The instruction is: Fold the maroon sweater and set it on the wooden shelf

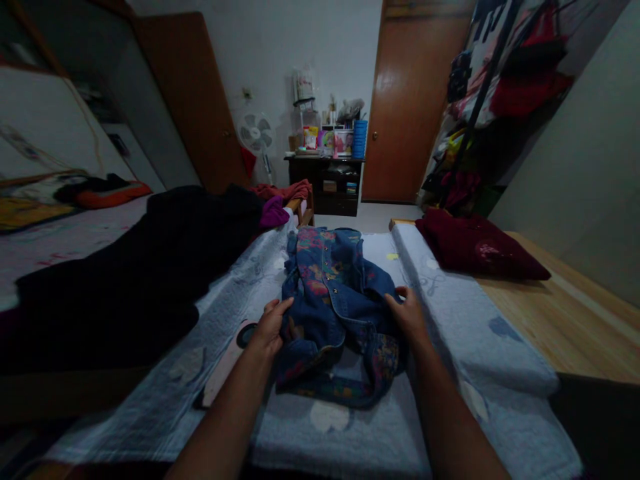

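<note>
A blue denim jacket (350, 303) with colourful floral panels and a row of snap buttons lies rumpled in front of me on a pale blue quilted sheet (330, 420). My left hand (273, 327) pinches the jacket's left edge between thumb and fingers. On the opposite side my right hand (407, 310) grips the other edge, the cloth tucked between thumb and fingertips. Under my left forearm lies a pale pink phone-like object (225, 367) with a dark round patch, partly hidden by the arm.
A black cloth heap (150, 260) covers the left side. A folded maroon garment (483, 247) rests on the wooden board (530, 313) at right. Farther back stand a white fan (257, 131), a dark cabinet (325, 193) with items on top, and hanging clothes (530, 80).
</note>
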The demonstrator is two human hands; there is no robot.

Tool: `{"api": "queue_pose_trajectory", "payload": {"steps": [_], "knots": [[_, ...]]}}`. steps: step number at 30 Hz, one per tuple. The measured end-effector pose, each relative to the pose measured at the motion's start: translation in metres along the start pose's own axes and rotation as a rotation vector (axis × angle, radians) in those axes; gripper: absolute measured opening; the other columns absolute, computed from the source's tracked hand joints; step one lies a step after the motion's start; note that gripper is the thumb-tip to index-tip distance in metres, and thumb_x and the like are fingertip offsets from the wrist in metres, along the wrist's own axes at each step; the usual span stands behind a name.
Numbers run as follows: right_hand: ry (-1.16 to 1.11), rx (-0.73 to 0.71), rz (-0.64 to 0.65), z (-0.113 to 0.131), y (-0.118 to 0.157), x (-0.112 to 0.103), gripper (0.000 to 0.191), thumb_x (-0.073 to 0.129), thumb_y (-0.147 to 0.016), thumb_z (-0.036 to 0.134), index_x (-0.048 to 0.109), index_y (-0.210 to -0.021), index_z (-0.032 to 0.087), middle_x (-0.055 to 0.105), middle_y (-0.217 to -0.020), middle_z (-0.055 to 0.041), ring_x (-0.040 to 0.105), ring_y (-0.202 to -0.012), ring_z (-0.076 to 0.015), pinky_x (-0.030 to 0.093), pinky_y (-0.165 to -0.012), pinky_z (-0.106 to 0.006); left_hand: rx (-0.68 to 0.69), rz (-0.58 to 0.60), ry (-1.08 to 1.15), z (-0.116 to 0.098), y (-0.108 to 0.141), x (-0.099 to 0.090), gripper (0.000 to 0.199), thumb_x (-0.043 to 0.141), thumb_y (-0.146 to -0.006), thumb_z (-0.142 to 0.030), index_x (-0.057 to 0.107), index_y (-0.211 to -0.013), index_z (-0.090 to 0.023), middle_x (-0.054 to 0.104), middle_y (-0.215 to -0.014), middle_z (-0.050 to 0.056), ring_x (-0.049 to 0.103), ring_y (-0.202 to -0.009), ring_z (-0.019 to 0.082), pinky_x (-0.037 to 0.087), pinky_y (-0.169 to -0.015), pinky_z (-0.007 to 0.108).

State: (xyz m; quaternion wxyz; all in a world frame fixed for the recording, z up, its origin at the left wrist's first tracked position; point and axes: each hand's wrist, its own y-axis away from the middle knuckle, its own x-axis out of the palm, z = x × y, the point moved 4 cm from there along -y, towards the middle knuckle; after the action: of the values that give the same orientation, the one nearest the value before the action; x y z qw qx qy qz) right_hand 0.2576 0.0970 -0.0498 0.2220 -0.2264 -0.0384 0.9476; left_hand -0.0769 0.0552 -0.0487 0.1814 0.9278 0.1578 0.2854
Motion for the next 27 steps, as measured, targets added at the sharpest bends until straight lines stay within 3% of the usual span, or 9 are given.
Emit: {"api": "queue_pose_trajectory", "payload": {"steps": [3,7,10,15,20,22,25,27], "knots": [[-0.065,0.076,0.186,0.006,0.002,0.015,0.058,0.073,-0.062,0.041,0.059,-0.113,0.018,0.069,-0.094,-0.0066,0.064,-0.083,-0.023,0.049,-0.074,-0.032,0.029,0.066,-0.072,-0.003,-0.001,0.01,0.045,0.072,-0.06,-0.011,0.056,-0.101,-0.018,0.068,-0.074,0.0,0.066,-0.057,0.016,0.054,-0.056,0.028],[-0.178,0.069,0.346,0.018,0.003,0.02,0.045,0.068,-0.067,0.039,0.066,-0.106,0.018,0.071,-0.088,-0.005,0.065,-0.077,-0.0231,0.051,-0.069,-0.033,0.177,0.135,-0.106,-0.018,-0.002,0.022,0.046,0.071,-0.056,-0.015,0.058,-0.1,-0.019,0.068,-0.078,-0.001,0.065,-0.061,0.015,0.053,-0.061,0.028],[-0.225,0.05,0.201,0.017,-0.004,0.003,0.041,0.062,-0.071,0.042,0.068,-0.104,0.018,0.071,-0.093,-0.0054,0.065,-0.083,-0.023,0.051,-0.073,-0.033,0.354,0.037,-0.123,-0.039,-0.003,0.015,0.036,0.072,-0.057,-0.024,0.06,-0.09,-0.017,0.064,-0.073,-0.003,0.061,-0.06,0.012,0.049,-0.06,0.024],[-0.242,-0.004,-0.113,0.002,-0.009,-0.033,0.046,0.052,-0.077,0.045,0.067,-0.108,0.015,0.07,-0.098,-0.008,0.062,-0.089,-0.0233,0.048,-0.079,-0.035,0.633,-0.231,-0.131,-0.073,-0.004,-0.017,0.029,0.067,-0.061,-0.028,0.057,-0.087,-0.019,0.057,-0.072,-0.006,0.054,-0.059,0.009,0.044,-0.059,0.022],[-0.073,-0.082,-0.341,-0.002,0.003,-0.059,0.045,0.041,-0.084,0.042,0.064,-0.112,0.015,0.067,-0.104,-0.0098,0.06,-0.095,-0.0242,0.045,-0.085,-0.038,0.793,-0.476,-0.199,-0.078,0.0,-0.041,0.02,0.058,-0.072,-0.027,0.053,-0.09,-0.02,0.058,-0.083,-0.002,0.058,-0.076,0.013,0.048,-0.076,0.028],[0.025,-0.082,-0.276,-0.001,0.004,-0.062,0.044,0.039,-0.084,0.038,0.063,-0.113,0.016,0.067,-0.103,-0.0098,0.061,-0.094,-0.0245,0.045,-0.086,-0.039,0.839,-0.509,-0.334,-0.073,0.006,-0.041,0.02,0.054,-0.077,-0.027,0.052,-0.096,-0.02,0.058,-0.089,0.001,0.058,-0.084,0.016,0.048,-0.083,0.033],[0.237,-0.109,-0.039,0.005,0.0,-0.058,0.045,0.044,-0.075,0.031,0.062,-0.114,0.016,0.066,-0.104,-0.0111,0.06,-0.095,-0.026,0.045,-0.088,-0.04,1.043,-0.514,-0.744,-0.069,0.023,-0.03,0.035,0.055,-0.077,-0.021,0.05,-0.111,-0.019,0.054,-0.113,0.009,0.052,-0.109,0.023,0.041,-0.098,0.043],[0.319,-0.149,0.008,0.011,-0.004,-0.058,0.052,0.048,-0.071,0.03,0.059,-0.118,0.013,0.063,-0.111,-0.0143,0.059,-0.099,-0.0272,0.045,-0.089,-0.04,1.181,-0.405,-1.083,-0.064,0.035,-0.016,0.048,0.056,-0.076,-0.017,0.046,-0.123,-0.018,0.047,-0.131,0.013,0.041,-0.126,0.027,0.031,-0.108,0.047]]}}
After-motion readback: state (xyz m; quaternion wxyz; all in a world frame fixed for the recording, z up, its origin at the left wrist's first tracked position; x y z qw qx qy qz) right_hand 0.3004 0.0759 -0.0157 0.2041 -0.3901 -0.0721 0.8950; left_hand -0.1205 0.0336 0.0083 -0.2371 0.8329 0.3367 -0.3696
